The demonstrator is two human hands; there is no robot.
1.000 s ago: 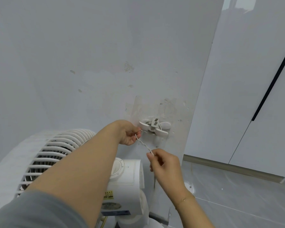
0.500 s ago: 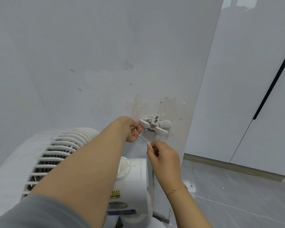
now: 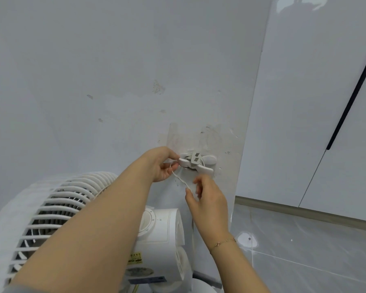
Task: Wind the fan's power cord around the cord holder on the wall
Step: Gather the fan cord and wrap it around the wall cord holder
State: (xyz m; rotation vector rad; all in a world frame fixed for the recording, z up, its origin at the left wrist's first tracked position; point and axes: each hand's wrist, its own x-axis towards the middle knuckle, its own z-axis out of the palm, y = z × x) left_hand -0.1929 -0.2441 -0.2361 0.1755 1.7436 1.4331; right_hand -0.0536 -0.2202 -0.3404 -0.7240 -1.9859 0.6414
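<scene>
A white cord holder (image 3: 207,160) with two crossed wings is stuck low on the grey wall. Loops of white cord and the plug (image 3: 195,157) sit on its middle. My left hand (image 3: 161,164) pinches the power cord (image 3: 181,179) right at the holder's left wing. A short taut stretch of cord runs down and right to my right hand (image 3: 205,199), which pinches it just below the holder. The white fan (image 3: 61,210) stands under my left arm, which hides part of its grille.
The wall ends in a vertical corner (image 3: 241,166) just right of the holder. Beyond it are white cupboard doors (image 3: 317,102) with a black handle strip (image 3: 351,96), and a grey tiled floor (image 3: 304,250).
Both hands rose toward the holder. My left hand went from below-left of it to touching its left wing, and the stretch of cord between my hands got shorter.
</scene>
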